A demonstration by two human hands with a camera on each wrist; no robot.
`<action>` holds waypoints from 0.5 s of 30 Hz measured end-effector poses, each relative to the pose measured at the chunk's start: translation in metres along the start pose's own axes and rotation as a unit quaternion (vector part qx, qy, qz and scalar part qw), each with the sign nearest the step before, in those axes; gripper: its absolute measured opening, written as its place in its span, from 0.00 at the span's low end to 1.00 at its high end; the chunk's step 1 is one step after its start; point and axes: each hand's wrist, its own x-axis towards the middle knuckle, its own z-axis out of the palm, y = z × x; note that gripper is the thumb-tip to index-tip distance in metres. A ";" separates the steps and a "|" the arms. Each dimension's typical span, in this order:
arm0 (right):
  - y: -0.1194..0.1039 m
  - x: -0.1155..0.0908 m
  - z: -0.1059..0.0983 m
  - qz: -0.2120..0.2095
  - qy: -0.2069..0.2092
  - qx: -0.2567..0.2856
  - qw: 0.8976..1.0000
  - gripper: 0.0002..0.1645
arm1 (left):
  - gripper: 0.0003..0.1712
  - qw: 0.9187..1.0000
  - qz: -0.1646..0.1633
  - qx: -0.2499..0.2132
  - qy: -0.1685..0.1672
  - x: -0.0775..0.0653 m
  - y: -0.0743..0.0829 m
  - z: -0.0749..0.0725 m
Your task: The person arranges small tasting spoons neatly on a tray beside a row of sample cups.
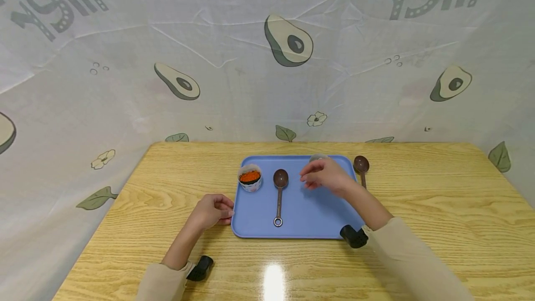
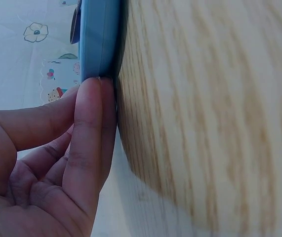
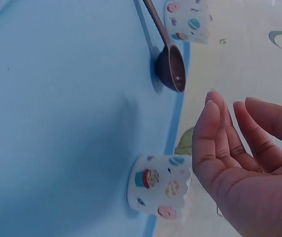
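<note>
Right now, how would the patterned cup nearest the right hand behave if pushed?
The patterned cup looks papery, so it's probably light and might slide readily. Its scalloped rim could crumple under a squeeze. Standing upright, it seems unlikely to roll.

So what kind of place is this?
Maybe a pretend-kitchen corner or filming spot indoors, though I can't tell exactly. A creased cloth printed with avocados hangs behind a wooden table, where a blue tray holds a brown spoon and little patterned cups.
</note>
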 end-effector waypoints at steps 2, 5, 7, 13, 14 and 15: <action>-0.002 -0.002 -0.004 0.004 0.003 -0.002 1.000 0.09 | 0.07 1.000 0.000 0.000 0.000 0.000 0.000 0.000; -0.004 -0.005 -0.009 0.011 0.008 0.002 1.000 0.09 | 0.07 1.000 0.000 0.001 0.000 0.000 -0.001 0.000; -0.005 -0.007 -0.014 0.011 0.007 0.005 1.000 0.10 | 0.08 1.000 0.001 0.001 -0.001 0.000 -0.002 0.000; -0.007 -0.010 -0.027 0.015 0.014 0.000 1.000 0.14 | 0.08 1.000 -0.001 0.001 -0.002 0.001 -0.002 0.000; -0.008 -0.010 -0.029 0.017 0.018 -0.003 1.000 0.15 | 0.08 1.000 -0.001 0.001 -0.002 0.001 -0.002 0.000; -0.008 -0.011 -0.031 0.018 0.022 -0.006 1.000 0.15 | 0.08 1.000 -0.002 0.001 -0.002 0.001 -0.002 0.000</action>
